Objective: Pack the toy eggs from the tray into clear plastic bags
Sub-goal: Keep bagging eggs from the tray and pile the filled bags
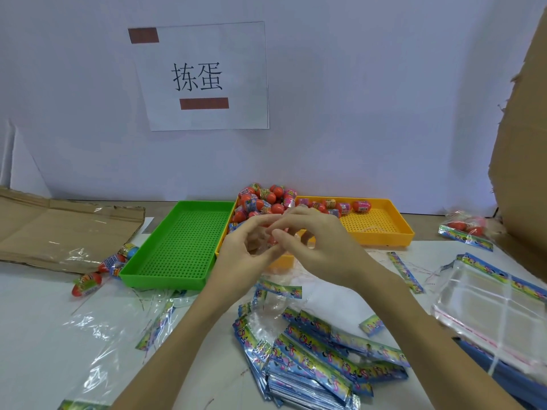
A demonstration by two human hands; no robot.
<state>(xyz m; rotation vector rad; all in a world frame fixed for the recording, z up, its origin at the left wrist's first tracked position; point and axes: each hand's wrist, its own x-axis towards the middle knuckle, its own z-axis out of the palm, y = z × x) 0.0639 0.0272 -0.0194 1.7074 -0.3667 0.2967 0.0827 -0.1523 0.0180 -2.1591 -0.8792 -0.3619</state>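
Light is bright, even and cool, with a bluish cast on the white wall [355, 99]. Shadows are soft and faint, darkest under the green tray [174, 247]. Glare streaks the clear bags [488, 306] and the plastic sheet [103, 329]. The wide lens bends the cardboard [521, 128] at the right edge. The hands look slightly soft; the edges blur.

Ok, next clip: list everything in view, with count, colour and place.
Perforated green plastic tray: one, holds nothing, left of centre.
Perforated yellow plastic tray: one, centre-right.
Red-orange toy eggs: many, heaped in the yellow tray; several loose at left.
Clear plastic bags with colourful headers: many, near table.
Filled bag: one, far right.
Brown cardboard: left and right.
White paper sign: one, wall.
Left hand, right hand: fingertips together over a clear bag; grip unclear.
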